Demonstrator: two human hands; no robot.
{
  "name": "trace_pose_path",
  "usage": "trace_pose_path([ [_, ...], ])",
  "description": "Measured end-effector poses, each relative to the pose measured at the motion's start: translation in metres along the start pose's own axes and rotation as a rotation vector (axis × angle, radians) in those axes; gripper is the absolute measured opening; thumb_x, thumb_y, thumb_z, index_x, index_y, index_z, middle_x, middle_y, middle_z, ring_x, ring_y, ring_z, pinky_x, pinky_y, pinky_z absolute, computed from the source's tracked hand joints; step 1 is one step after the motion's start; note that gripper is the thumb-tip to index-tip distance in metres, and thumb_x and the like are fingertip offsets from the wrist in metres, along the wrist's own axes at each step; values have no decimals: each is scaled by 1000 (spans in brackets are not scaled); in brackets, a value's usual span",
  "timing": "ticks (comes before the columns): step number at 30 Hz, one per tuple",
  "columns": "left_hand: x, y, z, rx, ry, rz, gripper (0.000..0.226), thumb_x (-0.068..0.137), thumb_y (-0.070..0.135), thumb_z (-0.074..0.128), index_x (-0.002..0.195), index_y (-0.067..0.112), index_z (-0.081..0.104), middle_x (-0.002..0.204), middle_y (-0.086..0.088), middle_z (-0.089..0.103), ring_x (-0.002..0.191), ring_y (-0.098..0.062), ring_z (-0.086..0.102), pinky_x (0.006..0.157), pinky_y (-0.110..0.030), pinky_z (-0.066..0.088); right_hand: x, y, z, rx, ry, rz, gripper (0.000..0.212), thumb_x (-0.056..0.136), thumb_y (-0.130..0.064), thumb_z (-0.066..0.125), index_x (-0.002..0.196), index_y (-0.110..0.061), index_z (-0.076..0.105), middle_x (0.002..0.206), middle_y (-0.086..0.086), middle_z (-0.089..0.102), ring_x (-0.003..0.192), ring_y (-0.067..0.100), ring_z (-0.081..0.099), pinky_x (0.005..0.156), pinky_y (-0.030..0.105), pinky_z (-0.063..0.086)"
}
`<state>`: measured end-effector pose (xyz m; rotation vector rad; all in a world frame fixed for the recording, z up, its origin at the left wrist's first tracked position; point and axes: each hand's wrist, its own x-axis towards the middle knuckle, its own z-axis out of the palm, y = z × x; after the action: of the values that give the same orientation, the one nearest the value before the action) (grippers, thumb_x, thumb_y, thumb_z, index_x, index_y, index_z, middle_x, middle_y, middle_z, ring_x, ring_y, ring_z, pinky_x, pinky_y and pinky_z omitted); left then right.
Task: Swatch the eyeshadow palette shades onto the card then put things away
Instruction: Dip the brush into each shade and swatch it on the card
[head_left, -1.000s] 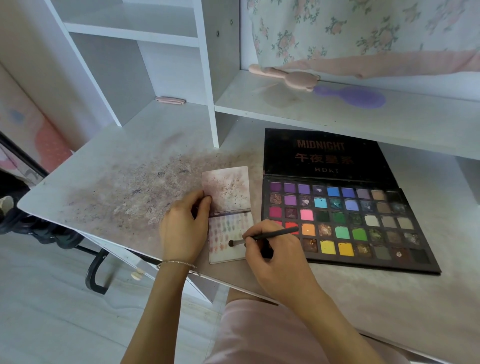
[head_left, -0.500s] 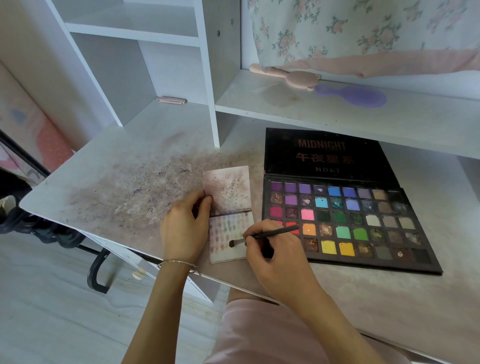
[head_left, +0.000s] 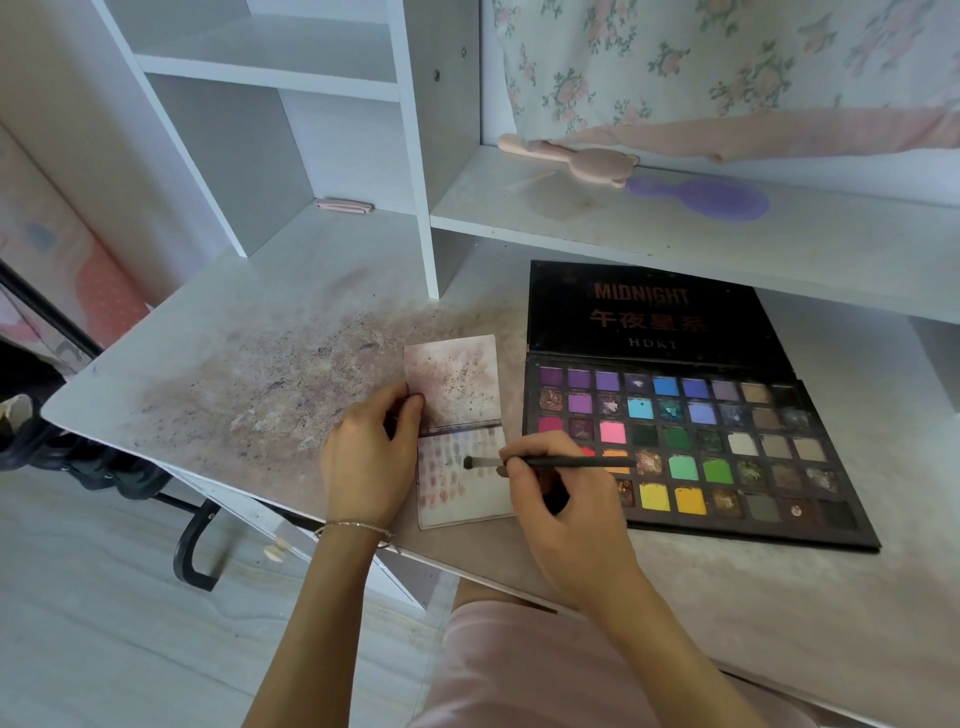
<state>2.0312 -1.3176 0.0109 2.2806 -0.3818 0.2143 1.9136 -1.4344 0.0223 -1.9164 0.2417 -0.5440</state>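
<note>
While the brush tip rests on the lower leaf of the card, the step in hand is laying a swatch, and it will go best with short, light strokes kept inside a bare patch, clear of the marks already there. The right hand pinches the brush handle between thumb and fingers, closed around it like a pen, with the handle passing over the near-left pans of the palette. The left hand lies on the desk just beside the card, its thumb and fingertips pressed to the card's left edge at the fold; that hold should stay firm so the card does not slide.

Counted: 1 brush, 1 folded card, 1 open palette touching or nearly touching the card's right edge, with 5 rows of pans. On the shelf behind lie 2 hairbrushes, 1 pink and 1 purple.
</note>
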Motion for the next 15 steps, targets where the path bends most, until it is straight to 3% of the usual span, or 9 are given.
trace_pose_path([
  [5, 0, 5, -3, -69, 1, -47, 24, 88, 22, 57, 111, 17, 62, 90, 2, 65, 80, -19, 60, 68, -26, 41, 0, 1, -5, 210, 162, 13, 16, 82, -14, 51, 82, -28, 59, 79, -16, 62, 69, 6, 58, 62, 20, 50],
  [9, -20, 9, -8, -77, 24, -6, 35, 85, 25, 61, 118, 12, 57, 105, -6, 60, 91, -20, 56, 81, -36, 47, -7, 3, -16, 233, 223, 8, 18, 82, -15, 51, 81, -31, 60, 77, -10, 61, 65, 9, 56, 59, 20, 48],
  [12, -51, 13, -8, 52, -37, 82, 56, 77, 52, 53, 119, 15, 57, 110, -6, 56, 102, -24, 51, 89, -35, 40, -14, 4, -30, 235, 283, 18, 23, 82, -15, 51, 79, -35, 59, 70, -8, 60, 60, 7, 54, 55, 16, 46],
  [15, -71, 15, -7, 179, -136, 179, 76, 67, 67, 49, 126, 20, 51, 117, -1, 53, 108, -19, 45, 94, -34, 33, -20, 8, -48, 220, 331, 25, 18, 85, -7, 55, 82, -25, 59, 74, -11, 63, 64, 5, 57, 58, 14, 48],
])
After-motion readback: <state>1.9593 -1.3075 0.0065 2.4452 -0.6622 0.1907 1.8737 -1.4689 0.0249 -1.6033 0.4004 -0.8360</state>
